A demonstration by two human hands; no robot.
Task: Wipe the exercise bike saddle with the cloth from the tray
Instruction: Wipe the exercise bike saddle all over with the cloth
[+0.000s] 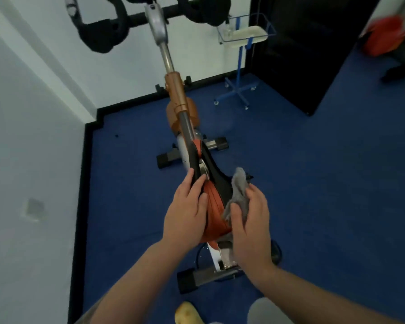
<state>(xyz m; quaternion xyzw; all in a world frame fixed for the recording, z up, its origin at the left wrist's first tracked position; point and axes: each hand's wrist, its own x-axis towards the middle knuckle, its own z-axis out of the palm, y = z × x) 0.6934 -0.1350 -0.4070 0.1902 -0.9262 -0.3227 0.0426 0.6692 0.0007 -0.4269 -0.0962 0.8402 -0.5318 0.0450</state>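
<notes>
Seeing saddle, black and orange, sitting centre of view atop exercise bike. Left hand lying flat on saddle's left side, fingers spread, gripping nothing else. Right hand pressing against saddle's right edge, fingers closing around grey cloth, cloth bunching up above thumb. Tray on blue stand standing well beyond saddle, right of handlebars. Blue floor lying beneath saddle.

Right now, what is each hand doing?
Left hand: open, resting flat on the orange and black saddle.
Right hand: closed on the grey cloth.
</notes>
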